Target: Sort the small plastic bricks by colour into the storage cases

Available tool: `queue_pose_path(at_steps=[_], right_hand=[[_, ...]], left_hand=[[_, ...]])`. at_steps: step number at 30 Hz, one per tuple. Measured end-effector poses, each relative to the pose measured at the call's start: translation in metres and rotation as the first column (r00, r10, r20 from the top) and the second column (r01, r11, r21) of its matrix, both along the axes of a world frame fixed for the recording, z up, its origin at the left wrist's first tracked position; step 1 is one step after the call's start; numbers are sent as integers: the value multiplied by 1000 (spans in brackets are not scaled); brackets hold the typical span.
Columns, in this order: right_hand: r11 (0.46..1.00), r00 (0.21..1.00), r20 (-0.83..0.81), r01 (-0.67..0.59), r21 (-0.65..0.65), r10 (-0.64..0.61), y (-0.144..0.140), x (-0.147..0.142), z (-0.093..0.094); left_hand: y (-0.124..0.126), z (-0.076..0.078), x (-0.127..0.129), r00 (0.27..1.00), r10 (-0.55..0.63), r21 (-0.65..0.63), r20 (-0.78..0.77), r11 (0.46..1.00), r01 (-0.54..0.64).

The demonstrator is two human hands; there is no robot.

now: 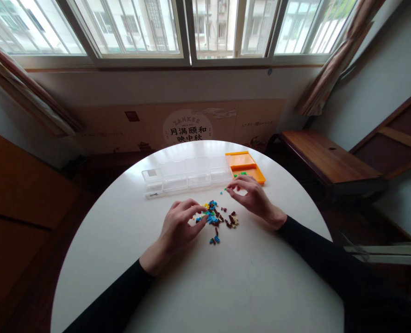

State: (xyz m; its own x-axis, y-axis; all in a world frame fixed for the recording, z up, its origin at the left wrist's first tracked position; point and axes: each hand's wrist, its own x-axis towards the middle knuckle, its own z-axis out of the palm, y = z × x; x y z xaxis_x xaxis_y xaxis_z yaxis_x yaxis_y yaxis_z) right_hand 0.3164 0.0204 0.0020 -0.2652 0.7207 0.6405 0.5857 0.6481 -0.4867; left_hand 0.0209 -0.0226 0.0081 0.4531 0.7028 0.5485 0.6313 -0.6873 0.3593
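Observation:
A small heap of tiny bricks (218, 218), blue, brown, yellow and green, lies in the middle of a round white table (122, 240). My left hand (179, 226) rests at the heap's left edge, thumb and forefinger pinched at the bricks; whether it holds one is too small to tell. My right hand (250, 196) hovers at the heap's upper right, fingers curled and close together, next to a loose green brick (225, 189). Both arms wear black sleeves.
A clear plastic box (186, 175) with several compartments lies behind the heap. An orange tray (245, 165) holding a few green bricks sits at its right end. A wooden bench (325, 157) stands right of the table, a window wall behind.

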Motion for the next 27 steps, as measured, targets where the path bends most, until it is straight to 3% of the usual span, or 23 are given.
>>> queue_pose_path(at_steps=[4,9,22,27], right_hand=[[981,981,-7,196,0,-196,24,39,-3],[956,957,-1,290,-35,-291,40,64,-11],[963,964,3,268,-41,-268,40,57,-18],[995,996,16,86,-41,-85,20,33,-8]], left_hand=[[1,-2,-2,999,20,-35,-38,999,-22],[2,-3,-2,998,10,-42,-54,999,-13],[5,-4,-6,999,18,-87,-45,996,-22],[4,-3,-6,999,1,-96,-52,995,-6]])
